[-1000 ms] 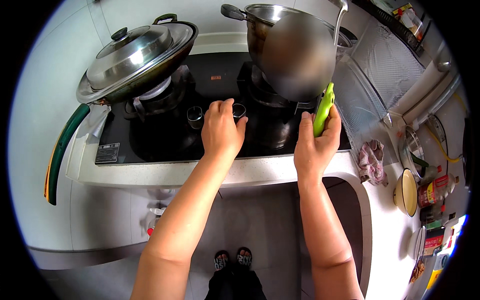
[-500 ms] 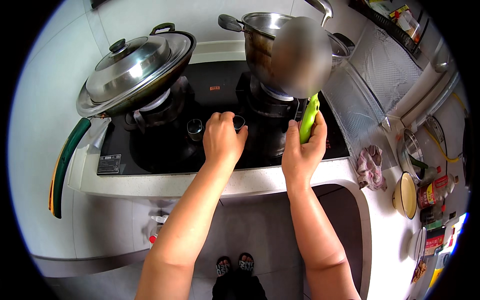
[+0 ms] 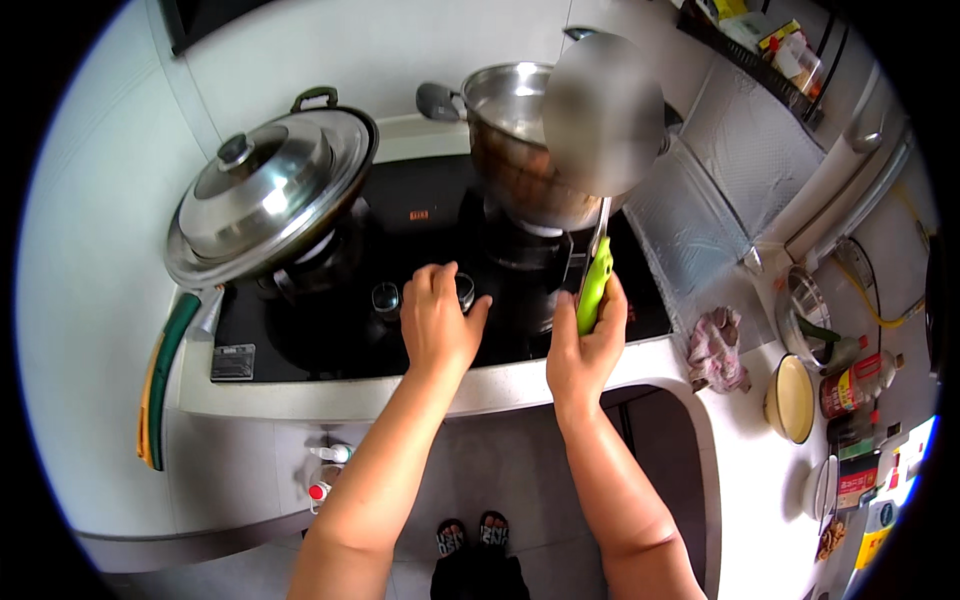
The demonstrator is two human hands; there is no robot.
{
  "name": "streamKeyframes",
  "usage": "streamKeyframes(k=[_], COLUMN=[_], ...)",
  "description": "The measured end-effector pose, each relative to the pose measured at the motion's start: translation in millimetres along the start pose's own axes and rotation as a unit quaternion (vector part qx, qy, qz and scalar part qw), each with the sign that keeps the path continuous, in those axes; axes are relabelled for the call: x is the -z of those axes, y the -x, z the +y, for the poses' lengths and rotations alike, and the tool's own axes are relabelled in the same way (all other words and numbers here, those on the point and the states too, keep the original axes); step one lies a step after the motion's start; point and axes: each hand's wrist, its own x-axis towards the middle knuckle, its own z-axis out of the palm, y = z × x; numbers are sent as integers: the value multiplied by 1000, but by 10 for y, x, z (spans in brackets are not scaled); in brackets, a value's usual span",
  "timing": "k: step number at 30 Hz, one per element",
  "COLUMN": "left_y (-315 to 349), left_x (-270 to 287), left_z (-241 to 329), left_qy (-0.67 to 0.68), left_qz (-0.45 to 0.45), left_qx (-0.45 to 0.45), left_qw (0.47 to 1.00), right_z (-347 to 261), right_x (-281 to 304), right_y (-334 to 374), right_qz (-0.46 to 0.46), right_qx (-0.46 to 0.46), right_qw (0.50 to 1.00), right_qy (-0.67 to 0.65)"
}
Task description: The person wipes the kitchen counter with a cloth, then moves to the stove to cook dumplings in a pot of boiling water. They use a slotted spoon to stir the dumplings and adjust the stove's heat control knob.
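Note:
My left hand (image 3: 438, 328) is over the front of the black gas cooktop (image 3: 320, 340), beside the right control knob (image 3: 465, 291). Its thumb and fingers are apart, with nothing held. The left knob (image 3: 386, 300) shows just past that hand. In my right hand (image 3: 586, 350) is a utensil with a bright green handle (image 3: 594, 290) and a thin metal shaft. A blurred patch hides the utensil's upper end. Beyond it, a steel pot (image 3: 510, 150) with a browned side stands on the right burner; the patch covers part of it too.
A lidded wok (image 3: 265, 190) sits on the left burner, its green and yellow handle (image 3: 165, 385) reaching past the counter. A crumpled cloth (image 3: 717, 350), a cream bowl (image 3: 790, 399), a metal basin (image 3: 802, 310) and bottles (image 3: 858, 385) lie along the right-hand counter.
The view has tilted, so cooktop and pots appear lower. My right hand has drawn the green-handled utensil slightly toward the front edge, and more shaft shows. My left hand stays beside the knob.

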Motion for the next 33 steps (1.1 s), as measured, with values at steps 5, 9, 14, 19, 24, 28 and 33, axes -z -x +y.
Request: streamKeyframes(k=[5,9,14,19,24,28,33], left_y=[13,-64,-432,-771,-977,-1156,-1344], left_x=[421,870,1295,1334,1203,1083,923], left_z=[462,849,1198,1205,1094,1159,1197], left_qy=[83,116,140,142,176,215,224], left_qz=[9,-14,-14,-21,-62,-83,-93], left_qx=[-47,-88,-102,-114,-130,-150,-165], left_qw=[995,989,985,983,974,961,956], right_z=[-436,-892,-1305,-1538,-1724,-1816,-1933], right_x=[218,515,985,1240,1291,1300,1359], right_y=[-124,-364,-924,-1381,-1598,-1741,-2044], right_qz=[-20,-43,-78,-165,-231,-249,-307], right_qx=[-54,-76,-57,-84,-79,-95,-113], right_qw=[998,996,986,966,936,921,894], right_qy=[3,12,133,178,255,284,305])
